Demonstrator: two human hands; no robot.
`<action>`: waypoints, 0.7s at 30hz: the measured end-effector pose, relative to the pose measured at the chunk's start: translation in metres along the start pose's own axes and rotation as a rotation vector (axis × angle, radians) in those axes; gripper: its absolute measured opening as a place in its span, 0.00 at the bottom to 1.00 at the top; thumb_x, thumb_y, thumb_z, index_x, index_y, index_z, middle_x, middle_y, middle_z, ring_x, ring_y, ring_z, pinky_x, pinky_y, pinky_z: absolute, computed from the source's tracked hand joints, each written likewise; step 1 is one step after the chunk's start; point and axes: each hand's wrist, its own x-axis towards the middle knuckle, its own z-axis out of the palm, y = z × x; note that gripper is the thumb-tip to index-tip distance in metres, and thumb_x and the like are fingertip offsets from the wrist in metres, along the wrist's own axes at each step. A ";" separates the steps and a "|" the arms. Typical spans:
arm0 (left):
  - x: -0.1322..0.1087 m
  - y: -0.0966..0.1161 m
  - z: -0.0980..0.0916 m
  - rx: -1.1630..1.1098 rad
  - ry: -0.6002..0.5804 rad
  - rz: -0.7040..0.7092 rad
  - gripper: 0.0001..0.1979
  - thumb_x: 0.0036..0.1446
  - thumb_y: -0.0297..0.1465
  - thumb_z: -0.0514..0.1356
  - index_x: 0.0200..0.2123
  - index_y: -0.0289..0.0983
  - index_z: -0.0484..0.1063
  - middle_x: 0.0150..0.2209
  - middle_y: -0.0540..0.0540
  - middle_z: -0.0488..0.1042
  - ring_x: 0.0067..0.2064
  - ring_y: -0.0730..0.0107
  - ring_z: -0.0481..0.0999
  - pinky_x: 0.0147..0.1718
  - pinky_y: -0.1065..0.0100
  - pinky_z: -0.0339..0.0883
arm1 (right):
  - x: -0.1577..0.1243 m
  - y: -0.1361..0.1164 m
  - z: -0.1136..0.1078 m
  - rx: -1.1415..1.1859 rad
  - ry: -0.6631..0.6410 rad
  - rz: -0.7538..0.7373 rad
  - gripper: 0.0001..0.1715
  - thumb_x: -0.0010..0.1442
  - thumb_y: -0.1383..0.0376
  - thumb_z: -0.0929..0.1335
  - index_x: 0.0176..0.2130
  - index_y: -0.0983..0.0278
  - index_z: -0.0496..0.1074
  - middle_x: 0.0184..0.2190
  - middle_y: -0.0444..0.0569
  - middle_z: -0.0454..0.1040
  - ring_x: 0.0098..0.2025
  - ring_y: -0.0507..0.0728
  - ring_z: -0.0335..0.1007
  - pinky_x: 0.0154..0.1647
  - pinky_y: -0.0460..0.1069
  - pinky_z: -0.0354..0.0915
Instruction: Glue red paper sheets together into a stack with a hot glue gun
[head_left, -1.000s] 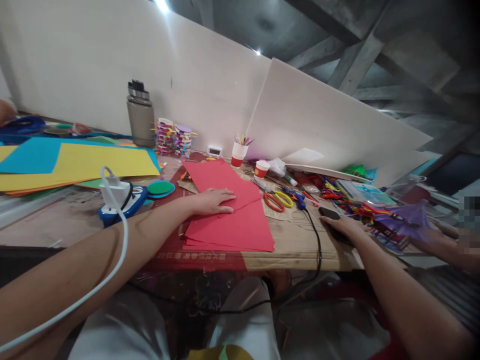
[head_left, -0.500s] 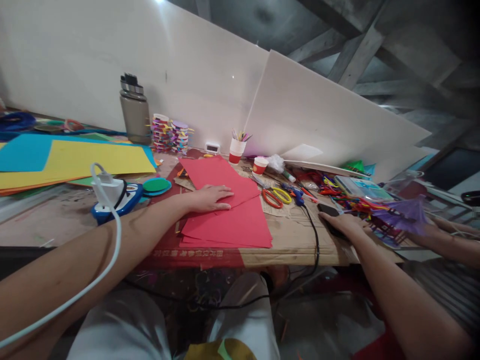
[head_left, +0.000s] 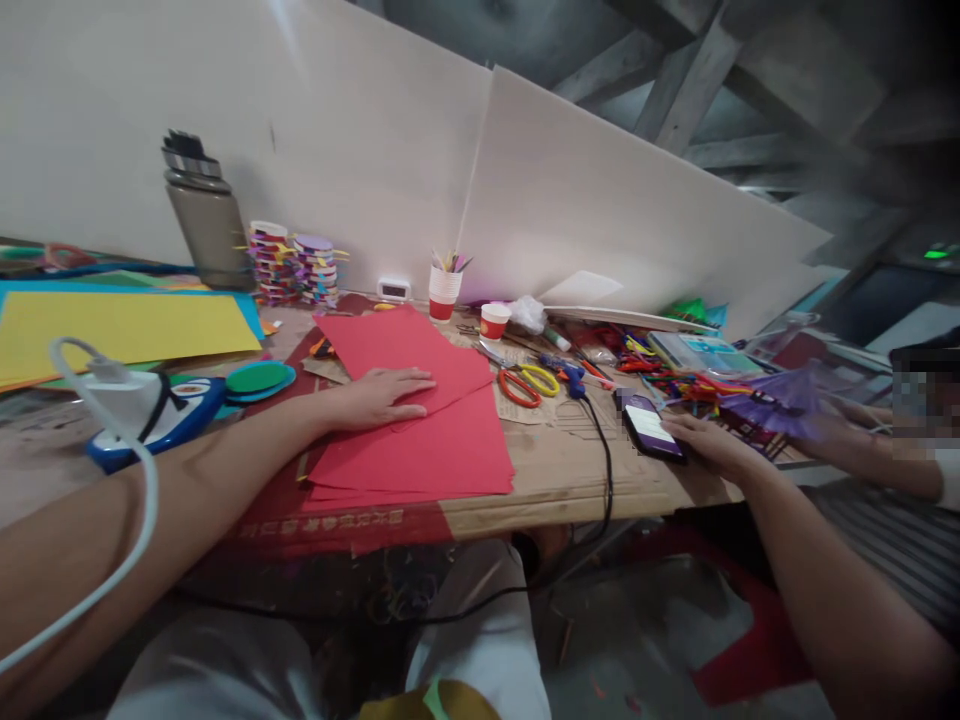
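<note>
My left hand (head_left: 382,397) lies flat, fingers stretched out, on red paper sheets (head_left: 450,455) stacked slightly askew on the cardboard. Beside a phone (head_left: 646,425) on the right is my right hand (head_left: 705,440), its fingertips at the phone's right edge. The phone lies face up with its screen lit. Between the hands are red-handled scissors (head_left: 519,387), yellow-handled scissors (head_left: 540,378) and a blue glue gun (head_left: 574,380) with a black cord.
Yellow and blue sheets (head_left: 127,325), a blue power strip (head_left: 202,405) with a white charger, and a bottle (head_left: 206,225) are at left. Paper cups (head_left: 444,290) stand behind the red paper. At right, another person's arm (head_left: 862,440) is near a purple paper umbrella (head_left: 780,400).
The phone's screen was dark and is now lit. My right hand has shifted to the phone's right edge. The view has turned slightly right; my left hand stays on the red paper.
</note>
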 end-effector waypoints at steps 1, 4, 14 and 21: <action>0.000 0.000 0.000 0.000 -0.001 -0.001 0.32 0.62 0.51 0.44 0.64 0.40 0.56 0.66 0.41 0.54 0.67 0.60 0.51 0.61 0.59 0.45 | -0.002 0.002 -0.003 0.077 -0.070 0.002 0.21 0.49 0.49 0.69 0.32 0.63 0.77 0.34 0.53 0.77 0.41 0.62 0.74 0.40 0.51 0.70; 0.000 0.000 -0.002 -0.003 -0.005 -0.018 0.33 0.62 0.51 0.44 0.64 0.39 0.56 0.66 0.40 0.55 0.66 0.60 0.52 0.61 0.59 0.45 | -0.002 0.006 -0.007 0.265 -0.217 0.010 0.18 0.44 0.53 0.72 0.32 0.64 0.77 0.35 0.52 0.77 0.41 0.61 0.73 0.42 0.50 0.69; 0.000 0.001 -0.005 0.010 -0.021 -0.047 0.34 0.61 0.53 0.44 0.64 0.40 0.55 0.66 0.43 0.53 0.66 0.58 0.52 0.61 0.57 0.46 | 0.032 0.017 0.013 0.025 -0.011 0.213 0.22 0.55 0.52 0.66 0.36 0.68 0.77 0.33 0.56 0.79 0.37 0.62 0.75 0.35 0.51 0.69; 0.001 0.000 -0.004 0.019 -0.023 -0.046 0.35 0.61 0.54 0.43 0.64 0.41 0.55 0.66 0.43 0.54 0.66 0.58 0.52 0.61 0.58 0.46 | 0.051 0.025 0.010 -0.193 0.089 0.152 0.29 0.62 0.51 0.58 0.33 0.66 0.79 0.35 0.58 0.79 0.39 0.63 0.75 0.39 0.52 0.68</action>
